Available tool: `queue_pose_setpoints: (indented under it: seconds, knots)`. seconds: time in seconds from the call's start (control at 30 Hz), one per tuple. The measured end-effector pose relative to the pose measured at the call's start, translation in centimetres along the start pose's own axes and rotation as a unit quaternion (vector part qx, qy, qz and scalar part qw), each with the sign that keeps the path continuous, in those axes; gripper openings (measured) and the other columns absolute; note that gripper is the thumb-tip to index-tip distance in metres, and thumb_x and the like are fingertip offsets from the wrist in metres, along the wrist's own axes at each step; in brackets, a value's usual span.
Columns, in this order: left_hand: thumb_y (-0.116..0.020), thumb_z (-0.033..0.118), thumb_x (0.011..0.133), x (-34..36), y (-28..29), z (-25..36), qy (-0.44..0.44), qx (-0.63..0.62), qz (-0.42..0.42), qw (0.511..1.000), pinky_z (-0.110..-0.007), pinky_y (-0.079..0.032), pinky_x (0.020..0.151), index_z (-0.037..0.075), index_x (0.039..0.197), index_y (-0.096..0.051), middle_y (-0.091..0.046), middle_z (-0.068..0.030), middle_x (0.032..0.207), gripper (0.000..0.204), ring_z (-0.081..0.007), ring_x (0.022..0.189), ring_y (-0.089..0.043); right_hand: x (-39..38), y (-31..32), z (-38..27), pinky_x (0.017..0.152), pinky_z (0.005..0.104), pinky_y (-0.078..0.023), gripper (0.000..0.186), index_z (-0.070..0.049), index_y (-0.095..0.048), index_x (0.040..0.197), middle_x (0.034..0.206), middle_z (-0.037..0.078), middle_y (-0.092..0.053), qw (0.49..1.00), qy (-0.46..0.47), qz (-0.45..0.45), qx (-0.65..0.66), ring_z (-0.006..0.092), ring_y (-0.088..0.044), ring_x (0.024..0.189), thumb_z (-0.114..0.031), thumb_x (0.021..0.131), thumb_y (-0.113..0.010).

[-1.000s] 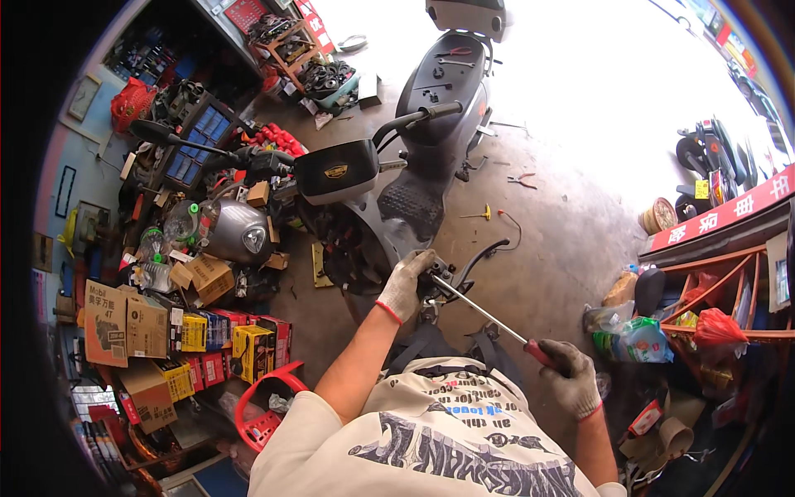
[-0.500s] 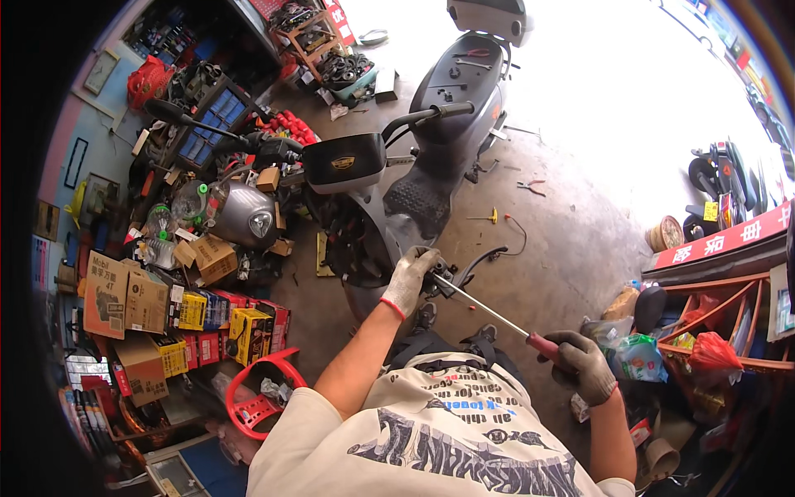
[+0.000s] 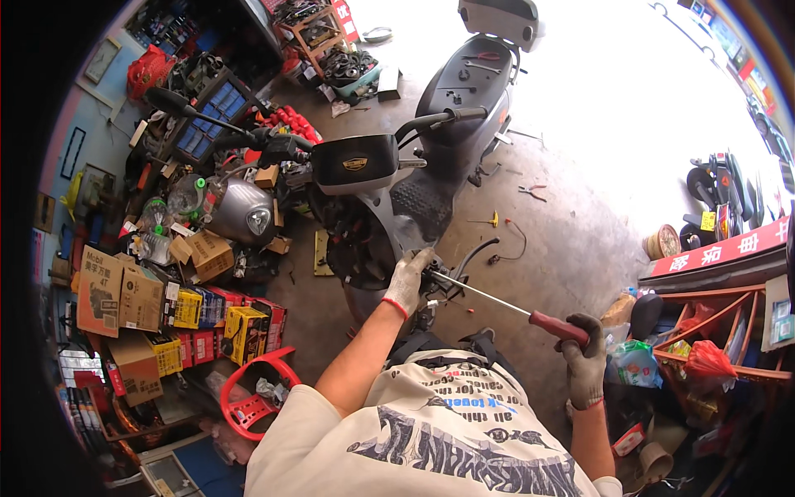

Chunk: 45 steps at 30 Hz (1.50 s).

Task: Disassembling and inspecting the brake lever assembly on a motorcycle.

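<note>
My left hand [image 3: 406, 282], in a pale work glove with a red cuff, is closed on a small dark part [image 3: 436, 280]; its fingers partly cover it. A curved black lever-like piece [image 3: 477, 253] sticks out from beside that part. In a grey-palmed glove, my right hand [image 3: 588, 360] grips the red handle of a long screwdriver [image 3: 556, 326]. The screwdriver's shaft runs left to the dark part, where its tip is hard to make out. Beyond my left hand stands a grey scooter [image 3: 418, 199] with its front opened up.
Pliers [image 3: 532, 192] and a yellow-handled tool [image 3: 494, 219] lie on the concrete floor. Tools rest on the scooter seat [image 3: 472, 70]. Cardboard boxes [image 3: 141, 300] and a red plastic stool [image 3: 261, 398] crowd the left. An orange-framed rack [image 3: 720, 331] with bags stands right.
My right hand has turned on the screwdriver handle, its fingers now higher and less curled. The curved black piece has tilted more upright. The whole view has shifted slightly.
</note>
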<state>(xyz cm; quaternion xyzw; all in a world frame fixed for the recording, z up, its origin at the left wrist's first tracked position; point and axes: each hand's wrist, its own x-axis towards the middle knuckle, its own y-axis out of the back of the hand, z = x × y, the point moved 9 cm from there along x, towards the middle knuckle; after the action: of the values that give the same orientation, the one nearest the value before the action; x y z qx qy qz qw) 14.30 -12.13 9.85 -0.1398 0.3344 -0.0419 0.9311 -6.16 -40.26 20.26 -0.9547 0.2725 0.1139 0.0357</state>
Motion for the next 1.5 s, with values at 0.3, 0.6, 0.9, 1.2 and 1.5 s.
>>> queue_pose_setpoints:
  seconds: [0.3, 0.6, 0.9, 1.2, 1.5]
  knots:
    - [-0.062, 0.030, 0.098, 2.6, 1.2, -0.9, -0.009, 0.003, -0.043, 0.999, -0.030, -0.056, 0.071, 0.001, 0.111, -0.060, -0.065, -0.0072, 0.092, 0.032, -0.0164, 0.076, -0.067, -0.5, -1.4, -2.3, 0.065, 0.0275, -0.052, 0.026, -0.002, -0.064, 0.116, 0.113, 0.010, -0.066, 0.996, -0.059, -0.027, 0.056, 0.0157, -0.063, 0.072, -0.023, 0.100, -0.062]
    - [-0.061, 0.025, 0.099, 3.2, 1.2, -1.0, 0.004, -0.017, -0.057, 0.998, -0.031, -0.055, 0.070, 0.008, 0.107, -0.059, -0.063, -0.0043, 0.090, 0.019, -0.0164, 0.078, -0.065, 0.1, 0.4, 0.1, 0.064, 0.0262, -0.052, 0.033, -0.002, -0.059, 0.128, 0.118, 0.010, -0.063, 0.989, -0.115, -0.075, -0.054, 0.0135, -0.066, 0.078, -0.010, 0.096, -0.056]
    - [-0.060, 0.025, 0.099, 2.7, 0.8, -0.5, 0.022, 0.000, -0.050, 0.998, -0.032, -0.054, 0.073, 0.007, 0.109, -0.060, -0.063, -0.0045, 0.092, 0.021, -0.0163, 0.080, -0.065, 0.5, 0.4, -0.5, 0.065, 0.0243, -0.050, 0.031, -0.003, -0.059, 0.129, 0.120, 0.008, -0.064, 0.997, -0.017, -0.037, -0.059, 0.0131, -0.065, 0.078, -0.015, 0.100, -0.060]
    - [-0.059, 0.025, 0.100, 2.7, 0.7, -0.7, 0.020, -0.005, -0.060, 0.998, -0.031, -0.053, 0.073, 0.005, 0.104, -0.061, -0.064, -0.0050, 0.090, 0.021, -0.0159, 0.079, -0.064, 0.8, 0.5, -1.3, 0.062, 0.0237, -0.048, 0.033, -0.004, -0.059, 0.131, 0.119, 0.008, -0.065, 0.982, 0.094, -0.032, -0.163, 0.0119, -0.064, 0.074, -0.013, 0.098, -0.057]
    - [-0.058, 0.026, 0.100, 2.9, 0.8, -0.7, 0.013, -0.005, -0.062, 0.998, -0.030, -0.052, 0.070, 0.006, 0.103, -0.060, -0.063, -0.0050, 0.088, 0.021, -0.0152, 0.077, -0.063, 0.1, -1.7, -3.8, 0.061, 0.0243, -0.047, 0.037, -0.004, -0.057, 0.133, 0.115, 0.007, -0.067, 0.997, 0.039, -0.004, -0.062, 0.0107, -0.063, 0.072, -0.015, 0.098, -0.058]
